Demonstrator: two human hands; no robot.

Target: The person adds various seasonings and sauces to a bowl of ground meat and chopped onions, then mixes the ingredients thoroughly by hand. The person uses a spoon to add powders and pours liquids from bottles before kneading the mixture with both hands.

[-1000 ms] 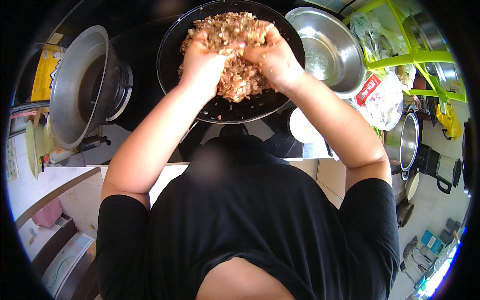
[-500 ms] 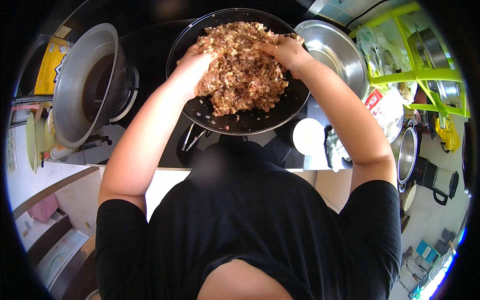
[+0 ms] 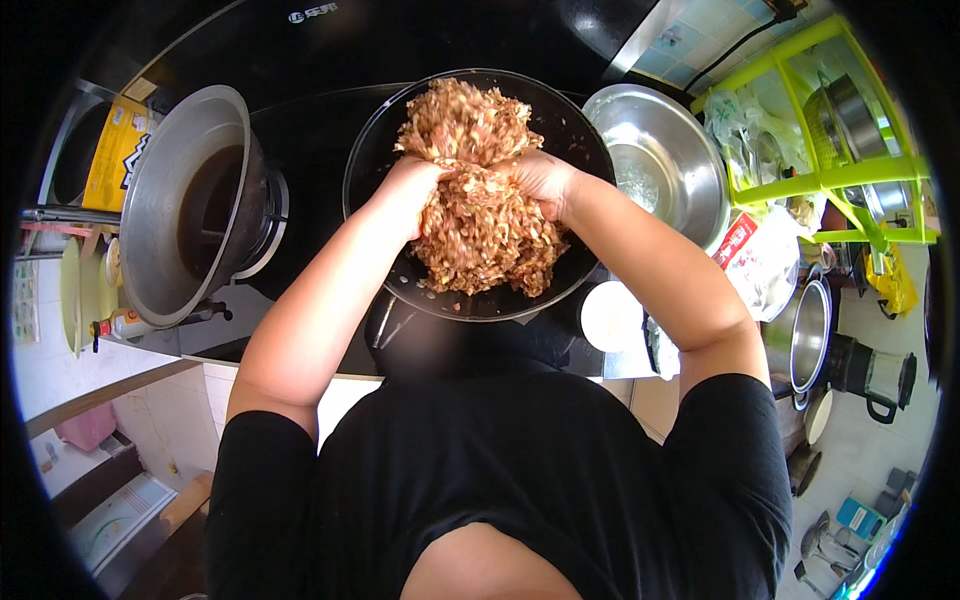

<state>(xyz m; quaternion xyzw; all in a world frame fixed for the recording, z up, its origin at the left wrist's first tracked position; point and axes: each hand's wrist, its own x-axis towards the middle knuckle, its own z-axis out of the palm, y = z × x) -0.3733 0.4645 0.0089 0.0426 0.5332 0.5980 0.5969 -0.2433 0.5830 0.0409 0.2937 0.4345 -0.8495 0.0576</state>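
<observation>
A big black pan (image 3: 575,135) holds a heap of chunky, brownish-pink minced meat mixture (image 3: 490,235) flecked with pale bits. From the left side, my left hand (image 3: 418,190) is sunk into the heap, its fingers hidden in the meat. Opposite it, my right hand (image 3: 543,180) grips the heap from the right, fingers buried too. Between the two hands the mixture is squeezed into a narrow waist, with a lump bulging up beyond them toward the far rim. The mixture is partly smeared by motion.
A grey metal basin (image 3: 135,235) with brown liquid stands at the left. Right of the pan are a shiny steel bowl (image 3: 690,165), a round white thing (image 3: 612,316) and plastic bags (image 3: 770,255). A green rack (image 3: 835,178) holds metalware. Farther right stand a steel pot (image 3: 810,335) and a blender (image 3: 885,375).
Both hands have drawn closer together and squeezed into the meat, pushing a lump up toward the far side. The whole view has shifted, so the pan now sits lower in the picture.
</observation>
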